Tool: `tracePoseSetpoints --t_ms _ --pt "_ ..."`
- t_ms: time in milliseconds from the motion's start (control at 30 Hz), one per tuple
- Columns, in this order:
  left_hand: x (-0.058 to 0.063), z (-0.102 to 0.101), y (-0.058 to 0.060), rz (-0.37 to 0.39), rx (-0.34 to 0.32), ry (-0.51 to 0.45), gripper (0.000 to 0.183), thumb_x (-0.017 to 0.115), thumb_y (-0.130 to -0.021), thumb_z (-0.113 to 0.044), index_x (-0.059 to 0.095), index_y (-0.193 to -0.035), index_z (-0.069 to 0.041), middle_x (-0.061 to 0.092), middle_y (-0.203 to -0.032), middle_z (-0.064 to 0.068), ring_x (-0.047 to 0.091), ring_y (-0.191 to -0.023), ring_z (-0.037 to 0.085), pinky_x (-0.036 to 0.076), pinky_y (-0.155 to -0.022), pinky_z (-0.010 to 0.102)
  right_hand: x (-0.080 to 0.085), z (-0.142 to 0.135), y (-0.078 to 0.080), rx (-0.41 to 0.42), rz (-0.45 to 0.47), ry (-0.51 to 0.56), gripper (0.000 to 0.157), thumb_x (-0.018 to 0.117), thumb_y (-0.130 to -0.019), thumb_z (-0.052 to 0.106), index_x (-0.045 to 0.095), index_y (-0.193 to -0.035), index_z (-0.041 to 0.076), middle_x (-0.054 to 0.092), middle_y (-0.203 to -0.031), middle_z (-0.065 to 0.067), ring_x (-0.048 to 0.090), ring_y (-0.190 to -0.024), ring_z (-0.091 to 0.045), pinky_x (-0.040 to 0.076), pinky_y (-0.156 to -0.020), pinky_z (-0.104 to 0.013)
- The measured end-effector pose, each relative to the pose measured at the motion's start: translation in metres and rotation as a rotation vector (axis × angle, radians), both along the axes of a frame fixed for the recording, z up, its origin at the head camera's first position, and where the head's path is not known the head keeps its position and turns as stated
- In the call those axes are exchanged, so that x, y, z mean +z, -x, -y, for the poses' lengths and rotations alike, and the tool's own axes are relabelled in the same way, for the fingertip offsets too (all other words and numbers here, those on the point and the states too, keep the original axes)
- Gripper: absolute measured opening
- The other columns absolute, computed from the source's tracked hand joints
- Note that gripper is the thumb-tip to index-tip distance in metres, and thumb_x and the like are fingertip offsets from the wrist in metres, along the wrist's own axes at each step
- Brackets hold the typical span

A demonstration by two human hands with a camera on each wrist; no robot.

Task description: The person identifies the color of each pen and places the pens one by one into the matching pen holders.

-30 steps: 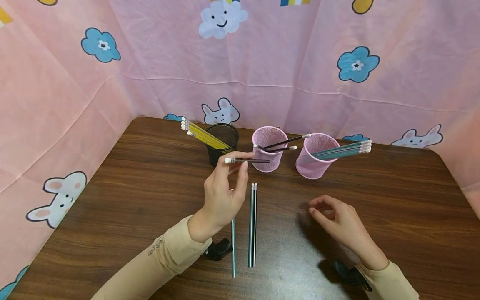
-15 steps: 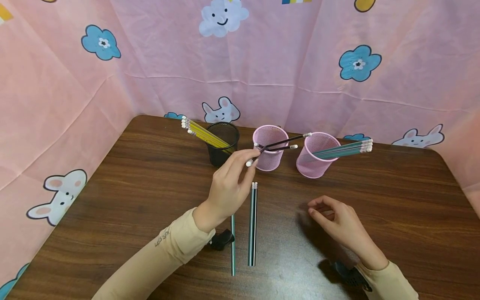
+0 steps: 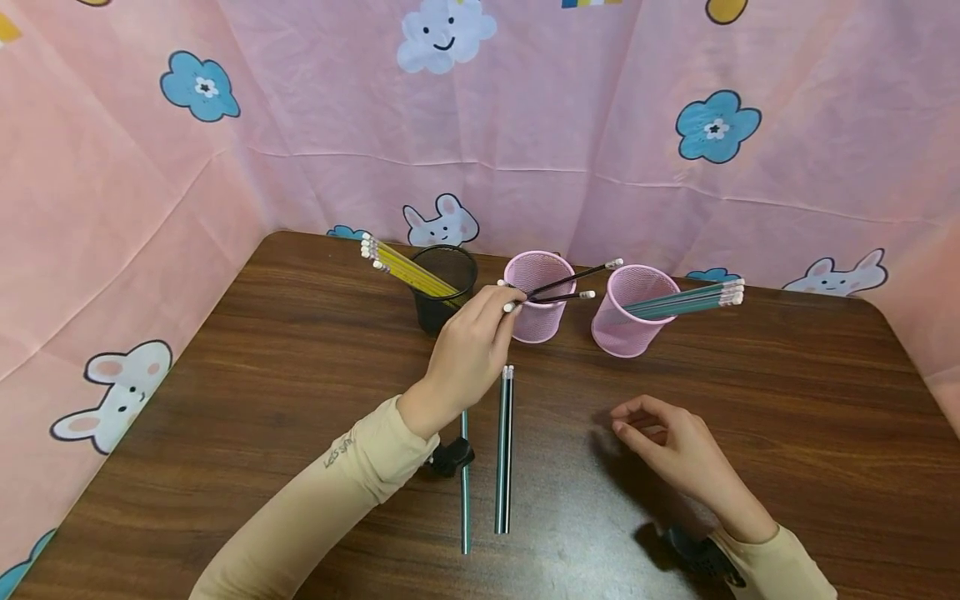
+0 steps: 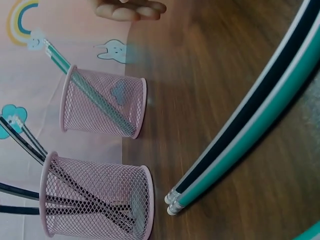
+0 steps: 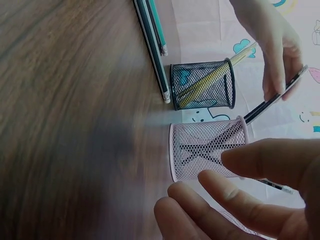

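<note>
My left hand (image 3: 468, 346) pinches a black pencil (image 3: 512, 306) by its eraser end, over the rim of the middle pink mesh cup (image 3: 536, 323). In the right wrist view, that pencil (image 5: 295, 80) slants down into the cup. Several other black pencils (image 4: 30, 140) lean in the same cup. My right hand (image 3: 675, 442) hangs above the table at the right, its fingers loosely bent and holding nothing. In front of the cups, a green pencil and a black pencil (image 3: 509, 450) lie side by side. Another green pencil (image 3: 466, 517) lies partly under my left wrist.
A black mesh cup (image 3: 435, 317) with yellow pencils (image 3: 408, 271) stands at the left. To the right is another pink mesh cup (image 3: 622, 337) with green pencils (image 3: 678, 302). A patterned pink cloth (image 3: 525, 125) hangs behind the brown wooden table (image 3: 285, 358).
My left hand has moved right and slightly up to the middle pink cup, turning the black pencil from level to pointing into it. My right hand has barely moved.
</note>
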State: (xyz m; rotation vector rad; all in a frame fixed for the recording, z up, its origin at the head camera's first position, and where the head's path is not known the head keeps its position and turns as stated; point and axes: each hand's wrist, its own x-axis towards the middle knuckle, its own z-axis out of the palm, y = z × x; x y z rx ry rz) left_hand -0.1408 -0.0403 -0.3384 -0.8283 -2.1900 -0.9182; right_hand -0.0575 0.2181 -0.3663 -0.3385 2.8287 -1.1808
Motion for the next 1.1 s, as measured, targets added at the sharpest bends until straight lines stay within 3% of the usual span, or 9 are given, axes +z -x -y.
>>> tracePoseSetpoints --t_ms 367,567,867,1100 --pt "0.001 -0.004 0.02 0.195 0.088 -0.031 0.012 0.055 -0.095 -0.003 0.06 -0.104 0.003 0.063 -0.102 0.016 0.064 -0.088 0.027 0.052 -0.073 0.04 0.0 -0.004 -0.002 -0.006 0.002 0.0 0.009 0.067 -0.09 0.016 0.068 -0.097 0.011 0.072 -0.091 0.002 0.065 -0.081 -0.006 0.054 -0.068 -0.023" --pt "0.002 -0.005 0.025 0.252 0.122 -0.018 0.012 0.056 -0.094 -0.003 0.061 -0.103 0.002 0.064 -0.1 0.015 0.064 -0.086 0.026 0.052 -0.074 0.038 -0.001 -0.005 -0.002 -0.004 0.002 0.002 0.009 0.067 -0.089 0.015 0.069 -0.097 0.011 0.072 -0.092 0.002 0.065 -0.08 -0.004 0.054 -0.067 -0.023" --pt "0.002 -0.003 0.027 0.303 0.093 -0.075 0.012 0.056 -0.094 -0.002 0.062 -0.103 0.003 0.064 -0.103 0.016 0.066 -0.094 0.026 0.055 -0.079 0.031 -0.002 0.0 -0.001 0.027 0.003 0.015 0.008 0.068 -0.089 0.014 0.069 -0.096 0.011 0.071 -0.09 0.003 0.065 -0.081 -0.004 0.054 -0.066 -0.023" --pt "-0.005 0.001 0.028 0.374 0.106 -0.076 0.013 0.059 -0.092 -0.004 0.064 -0.101 0.003 0.066 -0.1 0.016 0.068 -0.091 0.025 0.056 -0.079 0.031 -0.006 0.009 -0.002 0.074 -0.011 0.026 0.006 0.068 -0.088 0.011 0.069 -0.094 0.01 0.071 -0.087 0.003 0.064 -0.079 -0.002 0.054 -0.065 -0.023"
